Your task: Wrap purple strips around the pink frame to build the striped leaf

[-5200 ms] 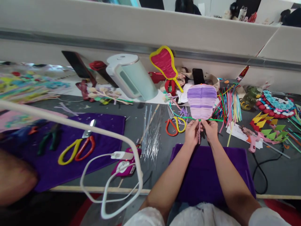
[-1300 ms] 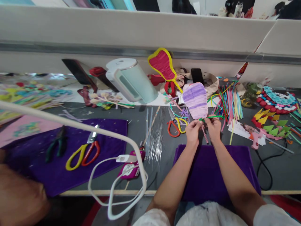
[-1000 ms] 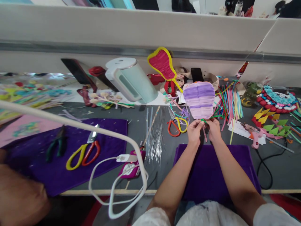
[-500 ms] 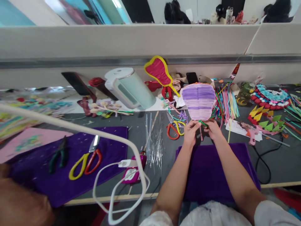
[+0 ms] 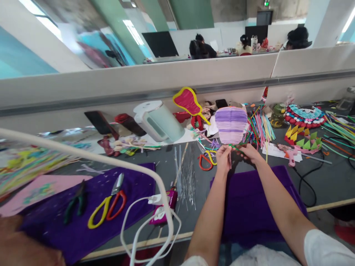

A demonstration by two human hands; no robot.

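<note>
I could read no words or numbers anywhere (whatever was printed on the things across my table [image 5: 327,184] was too blurred).

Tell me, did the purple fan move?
Yes, a bit. The purple fan leaned left toward the orange scissors a second ago; now it stands upright in the left hand and right hand, still just right of them.

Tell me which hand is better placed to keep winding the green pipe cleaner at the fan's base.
Right, probably. The right hand pinches the green pipe cleaner, while the left hand steadies the purple woven fan at its stem.
</note>
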